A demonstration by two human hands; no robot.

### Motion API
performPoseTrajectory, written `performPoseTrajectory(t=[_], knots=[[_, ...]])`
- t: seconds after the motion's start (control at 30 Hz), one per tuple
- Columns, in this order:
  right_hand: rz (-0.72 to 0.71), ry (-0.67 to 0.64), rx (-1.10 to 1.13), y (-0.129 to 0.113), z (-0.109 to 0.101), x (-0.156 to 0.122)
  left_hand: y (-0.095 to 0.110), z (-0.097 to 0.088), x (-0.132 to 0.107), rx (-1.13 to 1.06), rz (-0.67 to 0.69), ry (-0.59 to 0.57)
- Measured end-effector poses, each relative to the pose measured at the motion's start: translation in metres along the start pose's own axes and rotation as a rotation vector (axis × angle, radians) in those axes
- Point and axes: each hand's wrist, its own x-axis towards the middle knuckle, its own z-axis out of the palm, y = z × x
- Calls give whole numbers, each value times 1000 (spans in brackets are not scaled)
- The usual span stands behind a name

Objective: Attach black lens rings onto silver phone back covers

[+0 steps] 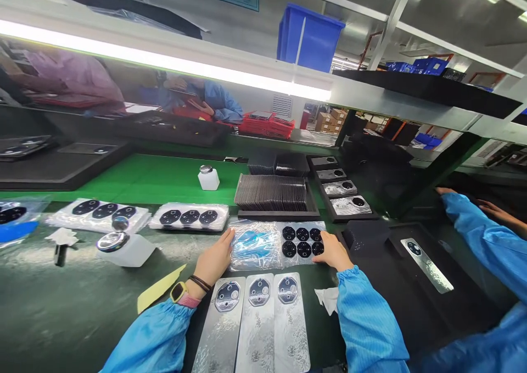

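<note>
A clear plastic sheet (257,246) lies across the table before me, with a blue patch on its left half and black camera-lens covers (302,234) in two rows on its right half. My left hand (214,260) grips its left edge, fingers closed; a watch and dark bands are on that wrist. At the opposite edge, my right hand (332,251) pinches the corner beside the black covers. Just below the sheet, three silvery phone back panels (259,329) lie side by side, each with a dark octagonal camera area near its top.
Stacks of lens-cover sheets (188,217) lie to the left, near a white pump bottle (129,249) and a yellow strip (160,289). Beyond stand a rack of thin dark plates (272,193) and a panel tray (335,216). At right, a co-worker's blue sleeve (481,235) reaches in.
</note>
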Motion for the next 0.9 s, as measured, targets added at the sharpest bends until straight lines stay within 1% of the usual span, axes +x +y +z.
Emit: performPoseTrajectory(t=[0.1, 0.17, 0.27, 0.3, 0.37, 0.43, 0.47, 0.5, 0.57, 0.63, 0.73, 0.9], knots=[[-13, 18, 11, 3, 1, -2, 2, -6, -5, 60, -15, 2], [-24, 48, 18, 3, 2, -5, 3, -10, -9, 96, -16, 25], [-63, 120, 29, -6, 8, -12, 7, -13, -11, 130, 34, 67], [-99, 140, 37, -12, 13, -14, 9, -13, -10, 133, 77, 75], [-228, 157, 55, -31, 27, -17, 13, -8, -4, 129, 192, 76], [-478, 159, 62, -52, 45, -18, 16, 0, 4, 124, 306, 67], [-544, 150, 40, -62, 55, -18, 17, 5, 8, 123, 348, 63], [-571, 139, 6, -71, 64, -18, 17, 9, 11, 126, 379, 61], [-565, 114, -75, -82, 78, -17, 15, 17, 15, 133, 416, 62], [-562, 119, -131, -87, 86, -15, 11, 23, 17, 141, 437, 66], [-591, 158, -154, -87, 85, -13, 7, 26, 18, 149, 457, 73], [-616, 175, -140, -88, 66, -6, 10, 25, 20, 149, 478, 88]])
